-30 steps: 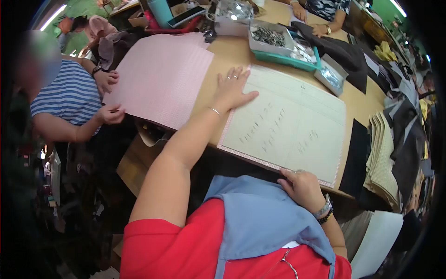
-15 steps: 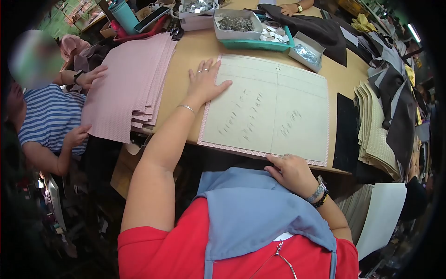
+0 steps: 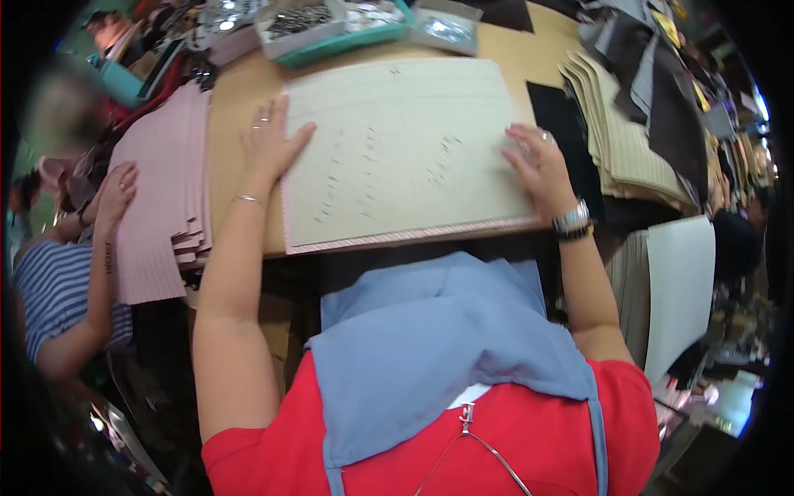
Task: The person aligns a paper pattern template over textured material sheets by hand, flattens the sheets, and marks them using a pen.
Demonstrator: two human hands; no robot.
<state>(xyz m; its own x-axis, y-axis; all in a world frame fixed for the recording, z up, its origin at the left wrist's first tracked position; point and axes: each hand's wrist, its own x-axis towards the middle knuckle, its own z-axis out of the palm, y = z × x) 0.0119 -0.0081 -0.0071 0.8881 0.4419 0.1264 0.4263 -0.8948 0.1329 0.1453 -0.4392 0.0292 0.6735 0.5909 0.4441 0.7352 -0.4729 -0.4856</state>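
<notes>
A pale cream pattern board (image 3: 397,182) with handwriting and ruled lines lies flat on the table. Beneath it, pink patterned sheet material (image 3: 413,240) shows as a thin border along the front and left edges. My left hand (image 3: 275,145) rests at the board's left edge, fingers spread and thumb over the board. At the right edge is my right hand (image 3: 542,169), its fingers loosely bent and apart, the fingertips by the board's rim. Neither hand grips anything that I can see.
Left stands a stack of pink sheets (image 3: 157,174), with a co-worker's hand (image 3: 118,190) on it. Boxes of small metal parts (image 3: 299,23) in a teal tray (image 3: 351,43) and a box of shiny pieces (image 3: 447,31) sit behind. Black material (image 3: 562,140) and cream sheets (image 3: 620,140) lie right.
My right hand has moved from the board's front edge to its right edge. My left hand stays at the left edge. The view has shifted, and the co-worker's hand has moved on the pink stack.
</notes>
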